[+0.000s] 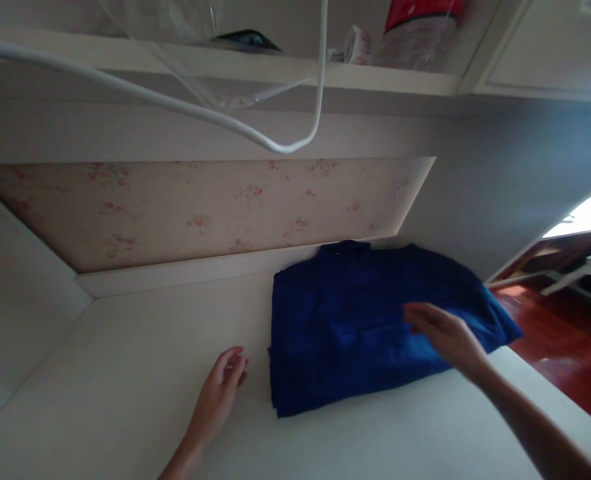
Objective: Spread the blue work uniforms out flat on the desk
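A folded blue shirt (pixel 355 320) lies flat on a white shelf surface (pixel 140 360), its collar toward the back wall. My right hand (pixel 445 337) hovers over the shirt's right part, fingers spread and holding nothing. My left hand (pixel 222 390) rests just left of the shirt's lower left corner, fingers loosely curled, touching the white surface and gripping nothing.
A flowered back panel (pixel 200 207) closes the rear. A white hanger (pixel 295 137) and clear plastic (pixel 200 60) hang overhead. An upper shelf (pixel 375 77) carries a red item (pixel 418 13). Red wooden floor (pixel 565 333) shows at right.
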The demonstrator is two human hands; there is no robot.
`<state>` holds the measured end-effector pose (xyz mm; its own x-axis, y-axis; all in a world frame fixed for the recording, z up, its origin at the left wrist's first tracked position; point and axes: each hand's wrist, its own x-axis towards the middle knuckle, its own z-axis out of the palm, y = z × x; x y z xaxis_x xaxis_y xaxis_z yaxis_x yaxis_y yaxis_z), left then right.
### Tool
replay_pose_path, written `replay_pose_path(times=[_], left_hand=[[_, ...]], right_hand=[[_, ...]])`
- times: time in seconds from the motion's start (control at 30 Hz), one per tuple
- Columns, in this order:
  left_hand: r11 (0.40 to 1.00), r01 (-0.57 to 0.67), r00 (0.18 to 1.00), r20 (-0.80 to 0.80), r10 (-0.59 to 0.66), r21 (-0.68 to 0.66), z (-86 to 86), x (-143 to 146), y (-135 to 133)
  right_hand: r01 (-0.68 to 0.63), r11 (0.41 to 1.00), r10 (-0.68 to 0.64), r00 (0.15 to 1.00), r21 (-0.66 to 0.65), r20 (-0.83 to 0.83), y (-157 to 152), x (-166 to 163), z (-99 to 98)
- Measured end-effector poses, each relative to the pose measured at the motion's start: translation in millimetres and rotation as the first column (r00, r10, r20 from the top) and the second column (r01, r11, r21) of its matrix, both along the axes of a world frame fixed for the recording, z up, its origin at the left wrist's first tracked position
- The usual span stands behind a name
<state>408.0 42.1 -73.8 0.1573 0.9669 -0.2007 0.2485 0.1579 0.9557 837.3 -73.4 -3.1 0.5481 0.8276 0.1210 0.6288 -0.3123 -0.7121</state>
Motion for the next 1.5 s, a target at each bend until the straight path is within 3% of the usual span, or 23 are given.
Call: replay_pose_path(times=[0.03, 0.1, 0.23, 0.3, 0.4, 0.43, 0.5, 0.6, 0.67, 1.07, 1.5], left_hand=[[1.0, -0.023, 1.0, -0.012, 0.023, 0.005, -0.6, -12.1, -4.3], [0.998, -0.063, 0.998, -0.014, 0.064, 0.025, -4.3, -29.3, -10.7], [0.993, -0.107, 0.994, 0.017, 0.107, 0.051, -18.8, -40.9, -14.4], [0.994, -0.092, 0.996, 0.008, 0.092, 0.064, -23.9, -42.0, -13.6], [0.995, -0.038, 0.999, -0.025, 0.041, 0.093, -25.3, -43.3, -12.0], [0.995, -0.014, 0.999, -0.037, 0.018, 0.102, -24.6, -43.3, -11.9], [0.992, 0.044, 0.997, -0.06, -0.037, 0.115, -22.6, -42.4, -12.7], [0.982, 0.141, 0.988, -0.086, -0.131, 0.124, -19.8, -38.6, -15.8], [0.974, 0.188, 0.979, -0.099, -0.176, 0.128, -18.7, -35.9, -18.3], [0.939, 0.317, 0.924, -0.266, -0.273, 0.136, -19.6, -31.7, -22.9], [0.933, 0.323, 0.92, -0.285, -0.269, 0.161, -21.9, -31.6, -26.5]], right_hand=[[-0.117, 0.993, 0.118, 0.981, 0.016, -0.155, -6.2, -38.7, -8.0], [-0.342, 0.939, 0.322, 0.84, 0.035, -0.436, -15.2, -118.7, -25.4], [-0.469, 0.876, 0.386, 0.541, 0.113, -0.747, -9.8, -255.2, -67.7], [-0.527, 0.836, 0.451, 0.506, 0.15, -0.735, 0.6, -300.4, -85.0], [-0.66, 0.729, 0.65, 0.587, 0.18, -0.482, 15.2, -338.2, -96.7], [-0.68, 0.713, 0.682, 0.616, 0.171, -0.393, 18.8, -344.4, -97.5], [-0.649, 0.747, 0.656, 0.682, 0.145, -0.323, 24.2, -350.9, -97.5], [-0.537, 0.835, 0.542, 0.763, 0.123, -0.352, 28.6, -353.0, -98.6], [-0.509, 0.852, 0.515, 0.772, 0.123, -0.372, 30.0, -351.7, -101.3], [-0.599, 0.783, 0.585, 0.619, 0.166, -0.525, 31.4, -334.7, -105.7], [-0.616, 0.771, 0.584, 0.584, 0.16, -0.564, 31.2, -333.5, -103.0]])
